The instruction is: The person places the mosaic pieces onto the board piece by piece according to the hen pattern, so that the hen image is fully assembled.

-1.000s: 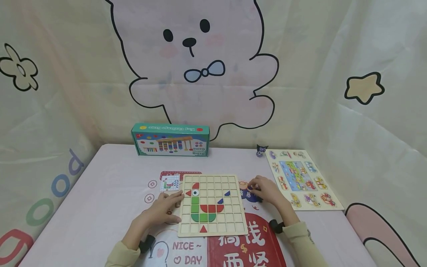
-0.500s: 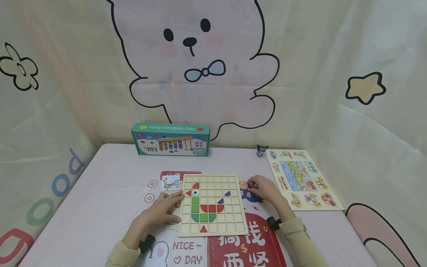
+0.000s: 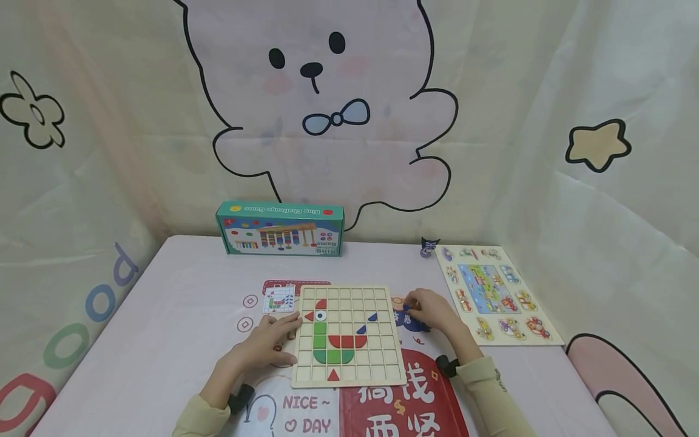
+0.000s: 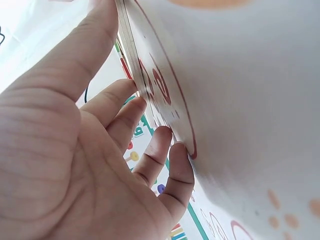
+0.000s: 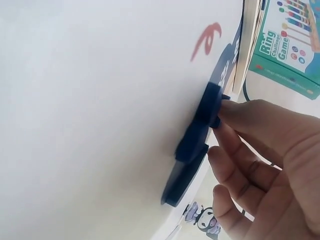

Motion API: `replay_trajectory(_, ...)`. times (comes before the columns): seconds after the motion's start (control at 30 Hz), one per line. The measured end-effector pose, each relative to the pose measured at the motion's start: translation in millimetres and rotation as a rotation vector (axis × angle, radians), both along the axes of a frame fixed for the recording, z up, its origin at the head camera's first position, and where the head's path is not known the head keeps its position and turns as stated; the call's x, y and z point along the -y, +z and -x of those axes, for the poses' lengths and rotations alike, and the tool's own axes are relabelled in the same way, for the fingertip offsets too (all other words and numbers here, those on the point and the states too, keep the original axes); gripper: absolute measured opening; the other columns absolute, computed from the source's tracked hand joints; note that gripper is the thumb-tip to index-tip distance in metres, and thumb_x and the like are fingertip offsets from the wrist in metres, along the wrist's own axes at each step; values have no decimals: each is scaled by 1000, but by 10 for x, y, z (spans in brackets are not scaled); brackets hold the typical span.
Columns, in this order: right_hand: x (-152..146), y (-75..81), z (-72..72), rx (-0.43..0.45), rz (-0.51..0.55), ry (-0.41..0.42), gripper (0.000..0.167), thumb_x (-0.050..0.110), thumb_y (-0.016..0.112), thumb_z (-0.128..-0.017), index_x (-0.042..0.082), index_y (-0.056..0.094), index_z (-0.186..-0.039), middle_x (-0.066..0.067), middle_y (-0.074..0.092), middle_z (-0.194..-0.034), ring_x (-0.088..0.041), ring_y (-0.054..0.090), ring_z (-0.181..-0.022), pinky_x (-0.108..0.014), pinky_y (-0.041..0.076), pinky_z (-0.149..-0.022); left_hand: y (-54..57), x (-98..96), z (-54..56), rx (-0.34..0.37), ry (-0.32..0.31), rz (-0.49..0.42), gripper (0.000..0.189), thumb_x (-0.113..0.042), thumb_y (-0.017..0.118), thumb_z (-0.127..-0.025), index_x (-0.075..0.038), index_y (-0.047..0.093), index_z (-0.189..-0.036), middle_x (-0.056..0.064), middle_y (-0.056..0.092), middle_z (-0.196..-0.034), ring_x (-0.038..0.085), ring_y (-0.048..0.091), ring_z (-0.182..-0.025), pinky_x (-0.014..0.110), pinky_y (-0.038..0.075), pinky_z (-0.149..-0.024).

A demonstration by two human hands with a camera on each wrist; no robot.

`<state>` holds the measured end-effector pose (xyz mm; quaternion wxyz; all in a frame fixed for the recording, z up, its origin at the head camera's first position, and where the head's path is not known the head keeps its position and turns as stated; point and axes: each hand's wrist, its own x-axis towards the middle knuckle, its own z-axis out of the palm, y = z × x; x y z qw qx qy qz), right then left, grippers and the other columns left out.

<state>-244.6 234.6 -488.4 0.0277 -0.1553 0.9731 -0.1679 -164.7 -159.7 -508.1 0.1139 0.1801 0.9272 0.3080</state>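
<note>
My left hand (image 3: pixel 267 341) rests at the left edge of a pale wooden grid board (image 3: pixel 384 367), thumb and fingertips touching that edge; the left wrist view shows its fingers (image 4: pixel 155 150) loosely bent. On the board lie flat red, green and blue pieces in a bird-like shape, with a white eye piece (image 3: pixel 320 315) and two blue pieces (image 3: pixel 373 317) to the right. Right of the board, my right hand (image 3: pixel 435 311) pinches a small dark blue piece (image 5: pixel 216 121) between thumb and finger, low over the table. More dark blue pieces (image 5: pixel 185 177) lie beside its fingertips.
A pattern card (image 3: pixel 280 299) lies by the board's upper left corner. At the back stand a green game box (image 3: pixel 281 229) and a small dark figurine (image 3: pixel 428 246). A picture puzzle board (image 3: pixel 494 294) lies at right. A red and white printed mat (image 3: pixel 404 406) lies beneath.
My right hand shifts very slightly at the blue pieces, and its forearm draws slightly left. The left hand and the pieces on the board stay where they were.
</note>
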Motion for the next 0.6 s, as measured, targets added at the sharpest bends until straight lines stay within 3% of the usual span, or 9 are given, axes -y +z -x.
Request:
replay_trajectory(0.3, 66, -4, -78, -42, 27, 45, 14, 12, 70, -74, 13, 68, -87, 5, 60, -78, -9, 52, -67, -30, 44, -62, -6, 1, -2, 16, 11, -1, 77, -40, 77, -70, -24, 45, -138, -8, 33, -149, 14, 32, -97, 31, 35, -72)
replay_trajectory(0.6, 201, 22, -181, -54, 23, 72, 11, 12, 70, -76, 16, 68, -86, 7, 59, -79, -8, 49, -67, -29, 43, -64, -5, -4, -1, 26, 19, -2, 78, -39, 77, -69, -25, 45, -138, -9, 33, -148, 15, 32, -97, 32, 35, -73)
